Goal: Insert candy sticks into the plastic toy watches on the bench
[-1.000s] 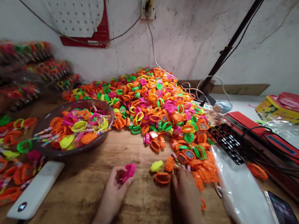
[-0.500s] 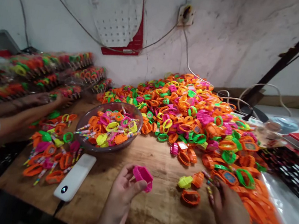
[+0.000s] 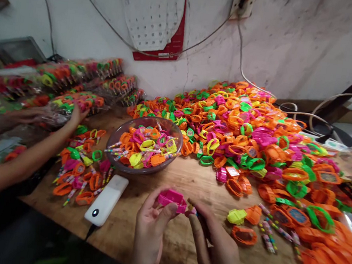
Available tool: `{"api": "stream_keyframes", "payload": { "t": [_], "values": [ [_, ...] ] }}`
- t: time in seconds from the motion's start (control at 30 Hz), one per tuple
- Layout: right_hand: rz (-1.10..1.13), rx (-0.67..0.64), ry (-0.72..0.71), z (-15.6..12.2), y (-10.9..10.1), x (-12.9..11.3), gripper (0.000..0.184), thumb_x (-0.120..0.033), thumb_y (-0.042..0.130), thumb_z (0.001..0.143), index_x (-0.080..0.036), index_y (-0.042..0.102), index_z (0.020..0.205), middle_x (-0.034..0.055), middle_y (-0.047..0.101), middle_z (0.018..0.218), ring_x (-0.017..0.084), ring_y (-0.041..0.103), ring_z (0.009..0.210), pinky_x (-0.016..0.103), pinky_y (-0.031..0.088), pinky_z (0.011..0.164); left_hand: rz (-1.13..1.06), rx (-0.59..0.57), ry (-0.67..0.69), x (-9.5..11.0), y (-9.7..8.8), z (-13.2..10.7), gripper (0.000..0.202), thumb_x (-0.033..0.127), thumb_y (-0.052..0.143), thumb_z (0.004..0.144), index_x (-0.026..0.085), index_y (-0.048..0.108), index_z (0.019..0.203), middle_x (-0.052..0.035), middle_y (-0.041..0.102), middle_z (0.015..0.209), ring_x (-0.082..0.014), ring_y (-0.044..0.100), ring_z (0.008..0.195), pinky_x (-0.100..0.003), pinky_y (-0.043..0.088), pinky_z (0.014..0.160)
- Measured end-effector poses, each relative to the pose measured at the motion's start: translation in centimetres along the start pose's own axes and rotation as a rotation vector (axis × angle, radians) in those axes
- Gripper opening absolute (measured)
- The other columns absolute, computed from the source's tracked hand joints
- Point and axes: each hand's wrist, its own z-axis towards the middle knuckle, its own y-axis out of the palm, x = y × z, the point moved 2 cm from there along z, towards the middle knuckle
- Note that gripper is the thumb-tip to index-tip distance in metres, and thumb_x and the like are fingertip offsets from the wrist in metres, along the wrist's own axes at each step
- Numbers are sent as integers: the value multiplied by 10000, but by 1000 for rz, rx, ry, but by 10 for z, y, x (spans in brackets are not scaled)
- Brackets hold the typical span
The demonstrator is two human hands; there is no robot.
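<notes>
My left hand (image 3: 153, 225) pinches a pink plastic toy watch (image 3: 173, 200), held tilted above the table. Close against its right end, my right hand (image 3: 217, 247) grips a small patterned stick (image 3: 192, 208); the fingers cover most of it, and I cannot tell whether it touches the watch. To the right on the wood lie a yellow toy watch (image 3: 236, 216) and an orange one (image 3: 244, 236). Beside them are several loose patterned sticks (image 3: 267, 237).
A large heap of toy watches (image 3: 238, 127) leans toward the wall. Left of it stands a bowl (image 3: 115, 163) of watches with sticks. A white power bank (image 3: 106, 199) lies nearer me. At the left, another person's arms (image 3: 33, 153) reach to bagged watches (image 3: 78, 103).
My right hand has moved left from the loose sticks to the pink watch, carrying a stick. The view has turned, and the other person's hands have shifted on the bags.
</notes>
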Motion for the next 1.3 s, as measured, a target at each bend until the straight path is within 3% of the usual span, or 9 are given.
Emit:
{"api": "stream_keyframes", "payload": {
  "t": [0.27,0.43,0.63,0.8,0.93,1.0,1.1,1.2,1.3],
  "values": [
    [-218,0,-184,-1,14,-5,310,-234,439,956,-133,515,1240,112,681,930,194,671,828,303,568,681,203,8,144,-5,-13,0,424,351,796,676,186,673,1047,-93,738,1030,-208,725,829,-268,606,718],
    [-359,-9,-172,-1,21,1,297,-287,342,1005,-111,541,1136,86,674,816,154,664,697,236,528,609,266,41,234,-7,-9,1,334,342,801,655,190,693,933,-92,731,1068,-222,727,862,-279,613,743],
    [-779,-51,-361,4,17,6,286,-244,331,1002,-136,590,945,21,590,631,136,552,491,260,348,459,389,44,277,-14,-9,2,308,353,778,681,189,693,927,-84,752,951,-223,730,807,-276,614,686],
    [-726,-45,-416,3,20,16,361,-171,295,993,-178,562,750,0,534,549,133,470,446,281,287,483,511,41,282,-28,-17,5,318,377,758,715,219,701,985,-94,723,1072,-245,707,929,-316,594,791],
    [-603,-34,-327,-5,26,29,337,-193,344,989,-192,544,718,-3,543,561,133,490,492,265,326,516,682,-47,345,-29,-14,10,312,359,755,725,254,712,1016,-74,724,1071,-248,697,941,-341,566,853],
    [-590,-30,-230,-7,23,36,304,-309,345,999,-156,601,938,53,630,713,175,569,638,278,412,607,742,-56,424,-19,-10,21,301,351,756,726,253,706,1006,-66,727,1041,-243,697,923,-347,553,869],
    [-606,-41,-86,-8,3,50,582,-523,374,952,-92,424,1340,181,624,1071,283,594,935,391,487,765,732,119,682,7,-6,50,341,349,709,780,226,616,1084,-98,649,1209,-243,651,1053,-378,509,947],
    [-657,-4,57,-11,-32,74,640,-534,389,931,-111,344,1410,206,568,1169,324,564,1036,446,490,819,814,237,964,22,3,77,479,345,684,799,164,498,1201,-196,350,1493,-304,330,1397,-491,292,1136],
    [-810,24,189,-22,-69,108,506,-406,336,950,-97,456,1332,208,589,1105,320,578,978,447,486,807,1023,85,1009,5,21,83,434,304,666,804,150,546,1192,-189,272,1535,-359,93,1463,-588,46,1169]
  ]
}}
